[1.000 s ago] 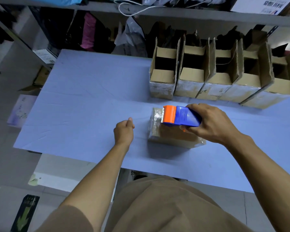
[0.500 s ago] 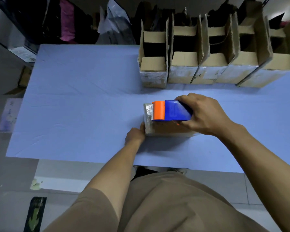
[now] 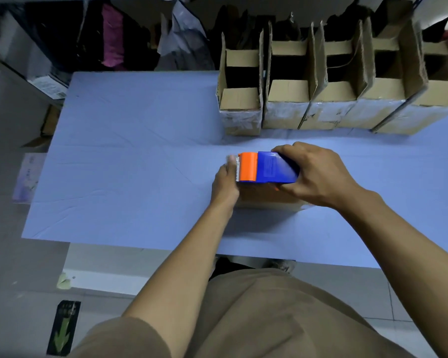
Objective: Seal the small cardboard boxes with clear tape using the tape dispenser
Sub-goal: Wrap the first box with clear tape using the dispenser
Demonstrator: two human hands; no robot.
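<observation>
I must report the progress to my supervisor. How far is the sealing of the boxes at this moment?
Done: nothing shows a finished, set-aside box. In hand: the right hand grips the tape dispenser on top of the small box, its orange end at the box's left edge, where the left hand rests against the side. Left: cutting the tape, and apparently the open boxes at the back.

Blue-and-orange tape dispenser (image 3: 265,167) atop small cardboard box (image 3: 267,198) on table.
</observation>
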